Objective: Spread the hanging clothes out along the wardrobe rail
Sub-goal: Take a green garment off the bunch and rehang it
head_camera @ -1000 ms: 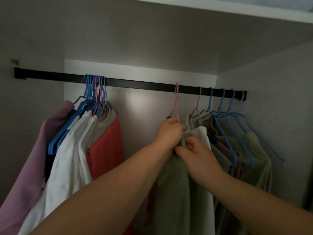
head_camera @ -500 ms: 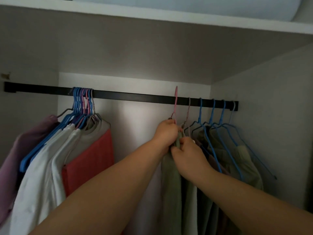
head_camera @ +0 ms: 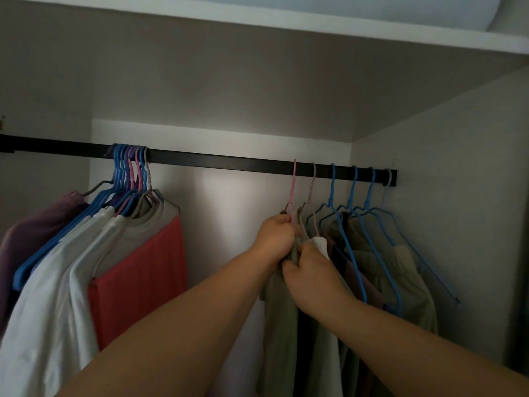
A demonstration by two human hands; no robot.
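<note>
A black rail [head_camera: 217,161] runs across the wardrobe. At its left hangs a tight bunch of blue and pink hangers [head_camera: 130,173] with white, lilac and coral clothes [head_camera: 137,270]. At the right, several hangers stand apart with olive and dark clothes [head_camera: 400,282]. A pink hanger [head_camera: 293,184] carries a grey-green garment [head_camera: 279,319]. My left hand [head_camera: 276,234] grips that hanger's neck and the garment's top. My right hand [head_camera: 310,270] pinches the same garment's fabric just below and to the right.
The rail's middle stretch between the two groups is bare. The wardrobe's right wall [head_camera: 458,196] stands close to the last hanger. A shelf board [head_camera: 257,21] closes the top.
The view has tilted up and shifted slightly. Both hands have stayed on the pink hanger's garment, and my right hand has closed in tighter under my left.
</note>
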